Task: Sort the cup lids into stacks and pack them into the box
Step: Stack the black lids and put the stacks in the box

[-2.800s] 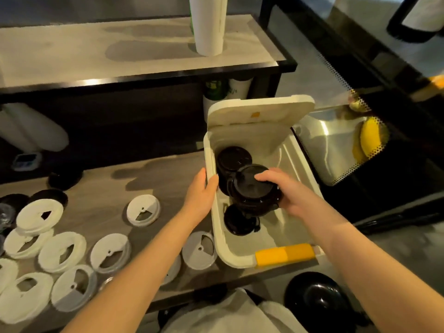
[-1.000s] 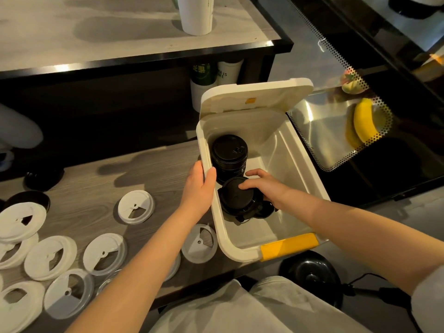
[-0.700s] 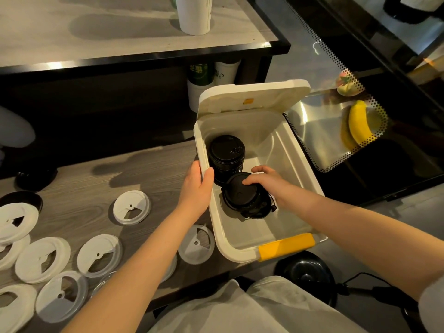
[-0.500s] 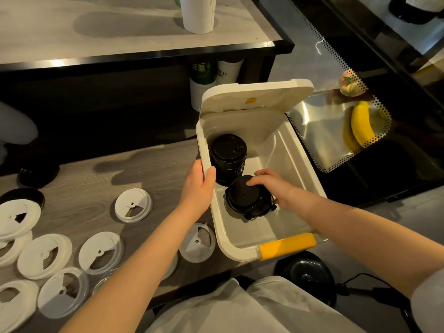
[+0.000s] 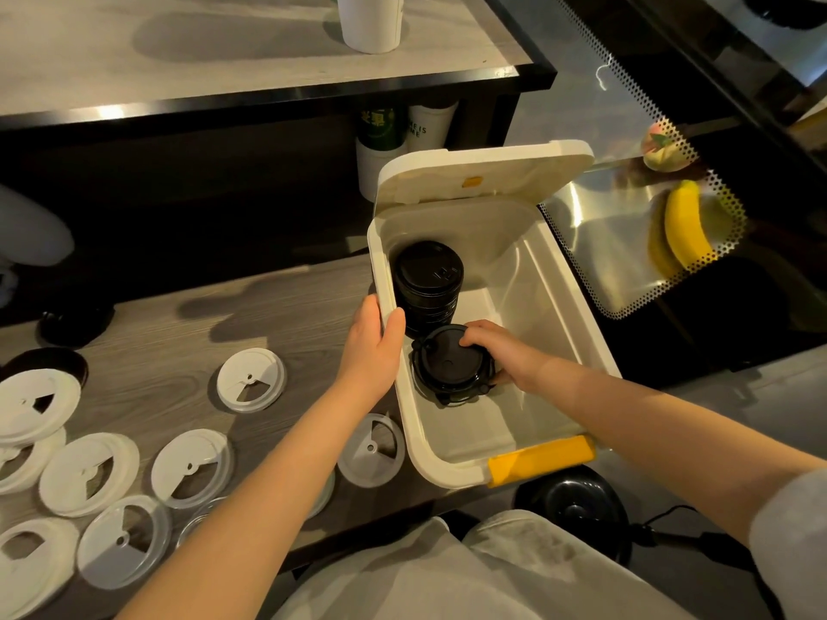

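Note:
A cream box [image 5: 555,306] with a raised lid and a yellow latch sits at the right end of the wooden counter. A tall stack of black lids [image 5: 427,279] stands in its far left corner. In front of that stack rests a second, shorter stack of black lids [image 5: 449,366] on the box floor. My right hand [image 5: 501,351] grips this shorter stack from the right side. My left hand [image 5: 373,346] grips the box's left rim, thumb inside. Several white lids [image 5: 250,380] lie loose on the counter to the left.
A black lid [image 5: 67,362] lies at the counter's far left, partly under a white one. A raised shelf [image 5: 223,51] behind carries a white cup. Cups stand under that shelf. A glass case with a banana [image 5: 684,230] is on the right. A black round base [image 5: 577,503] sits below the box.
My right hand lowered the shorter black stack into the box and set it down in front of the tall stack. The left hand stayed on the box rim.

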Demonstrator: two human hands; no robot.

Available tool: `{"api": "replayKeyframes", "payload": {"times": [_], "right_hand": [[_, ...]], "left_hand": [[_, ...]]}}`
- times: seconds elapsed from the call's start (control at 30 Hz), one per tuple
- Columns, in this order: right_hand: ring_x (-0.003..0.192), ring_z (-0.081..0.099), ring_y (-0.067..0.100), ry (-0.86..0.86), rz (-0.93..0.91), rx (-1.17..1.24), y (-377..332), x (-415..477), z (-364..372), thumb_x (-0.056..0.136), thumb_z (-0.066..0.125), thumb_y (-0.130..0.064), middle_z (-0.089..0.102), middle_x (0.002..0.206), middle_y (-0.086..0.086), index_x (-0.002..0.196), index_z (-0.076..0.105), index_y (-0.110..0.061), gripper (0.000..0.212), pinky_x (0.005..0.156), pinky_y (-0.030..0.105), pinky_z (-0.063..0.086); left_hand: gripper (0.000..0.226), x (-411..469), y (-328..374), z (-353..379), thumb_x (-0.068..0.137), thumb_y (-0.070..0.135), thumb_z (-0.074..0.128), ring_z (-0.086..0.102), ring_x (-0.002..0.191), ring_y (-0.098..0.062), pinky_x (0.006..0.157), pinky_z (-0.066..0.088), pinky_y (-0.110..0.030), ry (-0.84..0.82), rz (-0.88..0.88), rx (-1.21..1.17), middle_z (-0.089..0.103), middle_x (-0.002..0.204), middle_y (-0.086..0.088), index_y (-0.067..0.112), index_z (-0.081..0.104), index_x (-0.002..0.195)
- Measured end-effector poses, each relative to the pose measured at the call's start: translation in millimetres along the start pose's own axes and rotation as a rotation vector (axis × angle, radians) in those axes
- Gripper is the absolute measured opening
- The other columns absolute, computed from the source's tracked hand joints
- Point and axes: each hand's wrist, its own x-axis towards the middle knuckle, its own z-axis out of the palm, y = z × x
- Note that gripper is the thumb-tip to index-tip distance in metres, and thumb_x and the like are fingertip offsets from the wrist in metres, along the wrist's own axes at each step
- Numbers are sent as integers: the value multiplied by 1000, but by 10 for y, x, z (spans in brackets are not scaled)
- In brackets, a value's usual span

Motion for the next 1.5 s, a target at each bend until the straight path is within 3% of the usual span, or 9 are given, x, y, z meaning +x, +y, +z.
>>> {"api": "replayKeyframes", "payload": {"times": [0.3,0.47,0.6,0.73,0.97,1.1,1.27,1.37,1.5], "right_hand": [[80,58,20,82,-19,35,55,32,43,88,52,-28,60,92,6,99,58,-20,15,64,27,48],[92,63,26,151,-55,-17,65,41,58,64,59,-49,60,113,14,100,67,-20,47,64,29,49],[89,59,22,129,-39,-45,31,39,45,86,53,-41,61,109,10,113,59,-15,39,65,28,48],[102,59,26,67,16,-55,48,60,66,91,47,-40,61,114,9,119,53,-16,37,87,40,51],[108,54,24,-45,18,8,70,38,119,94,48,-43,52,132,7,137,37,-16,52,84,37,48],[99,50,17,-104,76,-59,51,9,81,88,60,-39,50,119,0,133,34,-22,55,69,27,45],[112,55,26,-164,120,-84,61,17,49,83,69,-36,54,125,5,129,39,-21,57,92,41,50],[109,59,25,-160,67,-18,129,42,61,84,70,-20,55,126,7,135,38,-16,60,85,37,55],[93,57,14,-106,42,-135,92,-34,101,87,66,-30,53,118,-1,133,36,-24,55,61,22,51]], "left_hand": [[11,-15,18,1,99,23,37,46,76,-8,60,35,-21,7,-9,-1,48,87,1,16,44,104],[13,-22,29,-2,99,23,37,46,77,-5,61,34,-20,10,-10,7,48,89,2,17,45,106],[13,-29,33,-8,99,24,36,46,79,-5,61,34,-19,7,-15,11,48,90,2,17,45,106],[14,-30,40,-5,99,24,36,46,80,-4,61,35,-19,7,-22,10,49,94,0,18,44,109],[11,-34,66,-1,100,23,36,46,78,-3,61,35,-19,5,-12,-1,47,86,7,17,43,107],[10,-43,67,-7,100,22,36,47,79,-3,61,36,-19,-1,-4,-7,48,87,7,18,43,106],[12,-36,63,-8,100,23,36,46,77,-3,61,35,-19,-4,-8,-1,47,85,7,16,44,106],[11,-38,53,-3,100,24,36,46,76,-5,60,36,-21,-5,-21,10,47,84,6,16,43,104],[10,-39,49,3,100,24,36,45,74,-6,59,34,-21,8,-21,16,46,82,5,16,42,101]]}}
